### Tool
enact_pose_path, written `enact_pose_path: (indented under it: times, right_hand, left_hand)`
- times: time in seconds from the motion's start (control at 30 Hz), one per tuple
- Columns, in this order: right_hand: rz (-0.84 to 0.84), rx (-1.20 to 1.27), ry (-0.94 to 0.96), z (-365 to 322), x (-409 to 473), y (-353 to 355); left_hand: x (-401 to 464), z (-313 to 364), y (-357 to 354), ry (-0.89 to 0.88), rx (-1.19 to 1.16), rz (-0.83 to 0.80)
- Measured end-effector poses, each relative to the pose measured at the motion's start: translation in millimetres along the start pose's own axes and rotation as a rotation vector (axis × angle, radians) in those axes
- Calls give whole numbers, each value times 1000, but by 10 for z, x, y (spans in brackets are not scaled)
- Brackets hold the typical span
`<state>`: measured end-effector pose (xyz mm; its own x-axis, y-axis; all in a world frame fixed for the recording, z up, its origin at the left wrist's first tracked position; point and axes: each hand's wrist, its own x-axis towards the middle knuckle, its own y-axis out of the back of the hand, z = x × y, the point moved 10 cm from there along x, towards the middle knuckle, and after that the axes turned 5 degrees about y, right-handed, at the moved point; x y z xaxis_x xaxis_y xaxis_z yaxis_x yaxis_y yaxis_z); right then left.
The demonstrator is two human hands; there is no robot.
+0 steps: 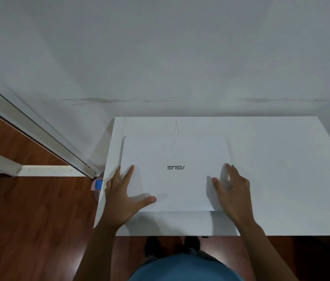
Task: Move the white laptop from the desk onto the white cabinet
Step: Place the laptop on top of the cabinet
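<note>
The closed white laptop (175,173) lies flat on a white top (271,179) against the wall, its logo facing away from me. My left hand (123,197) is spread over the laptop's near left corner, thumb over the lid and fingers along the left edge. My right hand (233,191) is spread over the near right edge, fingers apart. Both hands cast offset shadows on the lid, and no finger curls under the laptop.
The white wall (160,57) stands right behind the top. Brown wooden floor (28,220) lies to the left, with a white door frame (38,134) and a small blue and pink object (97,184) by the top's left edge. My feet (172,244) are below the front edge.
</note>
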<state>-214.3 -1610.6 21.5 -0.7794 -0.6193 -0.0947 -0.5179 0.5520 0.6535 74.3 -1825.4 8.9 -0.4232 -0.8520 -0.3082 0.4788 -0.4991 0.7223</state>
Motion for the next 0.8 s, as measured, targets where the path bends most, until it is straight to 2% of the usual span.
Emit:
enact_pose_path:
  times: [0.07,0.13,0.27,0.4,0.5,0.8]
  right_hand:
    - [-46,-33,19,1,-89,-32]
    - [-120,-40,29,36,-156,-64]
    - [-285,-138,133,65,-286,-156]
    - [-301,-107,123,65,-279,-137]
    - [-331,-90,137,91,-277,-161]
    - [-278,-132,142,28,66,-177]
  left_hand:
    - [-7,-52,-33,-43,40,-93]
    - [-16,-53,-58,-105,94,-121]
    - [-73,-51,-6,-179,39,3]
    - [-142,7,56,-277,25,115]
    - [-123,-8,49,-246,0,95]
    - [192,21,48,-196,7,33]
